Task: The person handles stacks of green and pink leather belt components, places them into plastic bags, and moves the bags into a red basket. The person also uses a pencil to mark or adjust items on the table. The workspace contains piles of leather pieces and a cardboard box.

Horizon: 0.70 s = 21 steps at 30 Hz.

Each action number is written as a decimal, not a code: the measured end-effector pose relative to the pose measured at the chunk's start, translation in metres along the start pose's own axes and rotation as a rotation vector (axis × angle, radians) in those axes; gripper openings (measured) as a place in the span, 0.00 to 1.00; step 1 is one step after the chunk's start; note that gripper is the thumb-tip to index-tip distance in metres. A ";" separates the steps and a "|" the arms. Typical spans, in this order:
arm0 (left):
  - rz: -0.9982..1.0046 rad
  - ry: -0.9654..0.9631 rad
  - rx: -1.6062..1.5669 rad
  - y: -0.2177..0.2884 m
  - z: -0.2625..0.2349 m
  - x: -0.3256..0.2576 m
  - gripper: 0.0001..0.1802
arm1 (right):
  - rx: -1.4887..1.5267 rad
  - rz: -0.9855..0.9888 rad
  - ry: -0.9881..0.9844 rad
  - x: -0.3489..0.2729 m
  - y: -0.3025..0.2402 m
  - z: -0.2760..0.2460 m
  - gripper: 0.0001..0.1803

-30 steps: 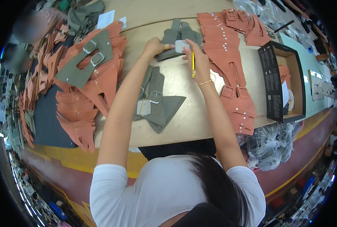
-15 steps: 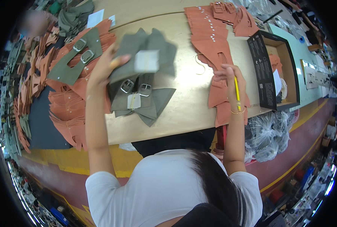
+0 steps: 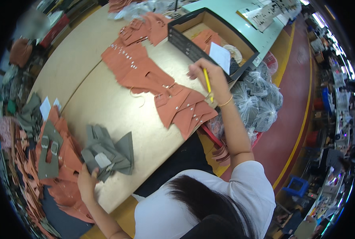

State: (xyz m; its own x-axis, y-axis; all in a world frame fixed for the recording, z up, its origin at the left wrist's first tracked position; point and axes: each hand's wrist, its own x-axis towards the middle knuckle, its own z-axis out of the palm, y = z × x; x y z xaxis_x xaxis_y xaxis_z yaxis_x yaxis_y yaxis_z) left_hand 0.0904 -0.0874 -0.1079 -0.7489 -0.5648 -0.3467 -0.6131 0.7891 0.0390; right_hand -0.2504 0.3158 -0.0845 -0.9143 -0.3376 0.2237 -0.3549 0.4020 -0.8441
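My left hand (image 3: 87, 181) is at the near left of the table, its thumb on the edge of a bundle of grey-green leather-like cut pieces (image 3: 119, 153) with a pale paper label (image 3: 103, 160) on top. The fingers curl at the bundle's side and are partly hidden. My right hand (image 3: 211, 75) is raised beside the open box, a slim yellow pencil (image 3: 207, 84) held in its curled fingers. Below and left of it, overlapping orange cut pieces (image 3: 145, 71) with slots and small white marks spread across the table.
The black-sided box (image 3: 189, 49) holds orange pieces, a white paper and a roll. Left of my left hand lie orange stacks (image 3: 66, 199) under a green buckled piece (image 3: 50, 153). Clear plastic bags (image 3: 257, 99) bulge below the table's right edge. A pale green surface (image 3: 209, 6) adjoins the table.
The view has swung to the right. My left hand has lowered the lifted grey-green pieces onto the buckled ones. My right hand, still with the pencil, has moved from the orange pieces toward the box.
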 end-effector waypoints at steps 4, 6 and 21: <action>0.058 0.088 0.172 0.035 -0.030 -0.009 0.37 | -0.200 -0.028 -0.072 0.057 0.034 -0.097 0.17; 0.120 0.161 0.289 0.063 -0.042 -0.003 0.38 | -0.359 0.171 -0.121 0.094 0.053 -0.130 0.19; 0.641 -0.090 0.172 0.247 -0.098 0.073 0.36 | -0.870 -0.086 -0.327 0.183 0.153 -0.056 0.21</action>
State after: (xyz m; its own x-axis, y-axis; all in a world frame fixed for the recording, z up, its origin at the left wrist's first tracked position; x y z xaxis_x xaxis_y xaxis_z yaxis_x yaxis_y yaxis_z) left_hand -0.1406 0.0423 -0.0317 -0.9231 0.0455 -0.3819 0.0011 0.9933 0.1157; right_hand -0.4833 0.3637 -0.1455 -0.8246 -0.5656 0.0089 -0.5612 0.8159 -0.1394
